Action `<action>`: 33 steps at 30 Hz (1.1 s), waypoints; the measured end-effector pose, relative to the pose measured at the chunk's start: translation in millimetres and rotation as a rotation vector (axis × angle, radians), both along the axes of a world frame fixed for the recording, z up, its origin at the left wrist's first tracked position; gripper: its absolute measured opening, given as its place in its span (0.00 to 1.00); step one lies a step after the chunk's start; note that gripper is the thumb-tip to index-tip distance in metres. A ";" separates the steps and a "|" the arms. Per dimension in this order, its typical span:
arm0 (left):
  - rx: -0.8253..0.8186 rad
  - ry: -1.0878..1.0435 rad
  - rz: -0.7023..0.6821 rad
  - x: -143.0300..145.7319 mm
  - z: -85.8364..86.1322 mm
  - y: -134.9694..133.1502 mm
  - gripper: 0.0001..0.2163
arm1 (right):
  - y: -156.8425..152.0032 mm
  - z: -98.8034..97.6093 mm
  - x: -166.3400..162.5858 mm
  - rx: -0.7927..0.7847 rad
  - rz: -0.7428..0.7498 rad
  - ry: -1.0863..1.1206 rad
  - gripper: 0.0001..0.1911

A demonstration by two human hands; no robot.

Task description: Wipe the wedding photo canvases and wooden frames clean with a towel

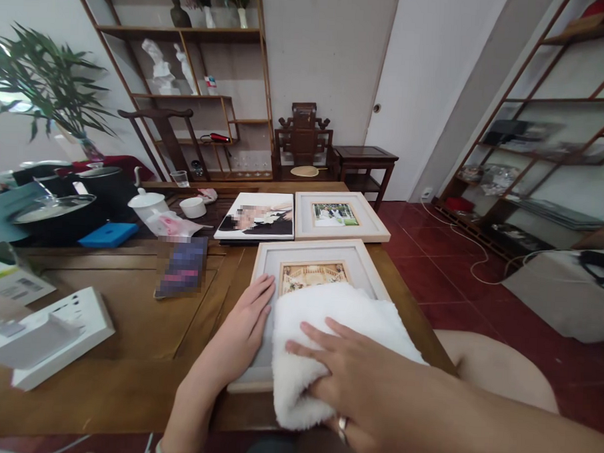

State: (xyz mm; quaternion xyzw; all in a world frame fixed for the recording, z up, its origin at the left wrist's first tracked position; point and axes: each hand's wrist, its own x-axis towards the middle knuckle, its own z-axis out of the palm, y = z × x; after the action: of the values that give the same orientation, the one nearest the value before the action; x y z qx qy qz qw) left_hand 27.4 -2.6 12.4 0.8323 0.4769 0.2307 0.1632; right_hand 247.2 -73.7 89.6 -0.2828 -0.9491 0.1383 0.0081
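Lying at the far left of the wooden worktop [137,326] is an open white box [51,336], with a small booklet [181,266] further in, its print blurred. The left hand [246,317] rests flat, fingers together, holding nothing, on the left border of a pale picture frame [325,254] that lies face up near the worktop's front edge. A fluffy white cloth [322,321] covers the frame's lower half. The right hand [345,378] presses down on it, fingers spread wide. Behind, a canvas print [256,216] and a second frame [338,216] lie side by side.
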 end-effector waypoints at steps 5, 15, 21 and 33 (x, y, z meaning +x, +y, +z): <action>-0.015 -0.007 -0.007 0.2 2.1 -1.3 0.22 | 23.4 -12.9 4.1 -0.067 -0.051 0.094 0.18; -0.058 -0.047 0.024 3.0 6.9 -4.7 0.23 | 114.9 -36.5 -7.0 0.242 -0.343 -0.004 0.23; -0.014 -0.182 0.043 3.9 9.6 -8.7 0.25 | 109.9 -33.4 -35.3 0.249 -0.160 -0.037 0.17; -0.037 -0.199 0.070 0.6 9.3 -9.6 0.25 | 13.6 -15.1 -32.5 0.161 0.041 0.023 0.14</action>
State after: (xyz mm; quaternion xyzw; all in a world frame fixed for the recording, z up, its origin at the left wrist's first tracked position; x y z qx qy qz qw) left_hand 28.0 -12.2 21.7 0.7848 0.4914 0.3091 0.2170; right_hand 214.6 -60.1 74.5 -0.2602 -0.9626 0.0647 0.0387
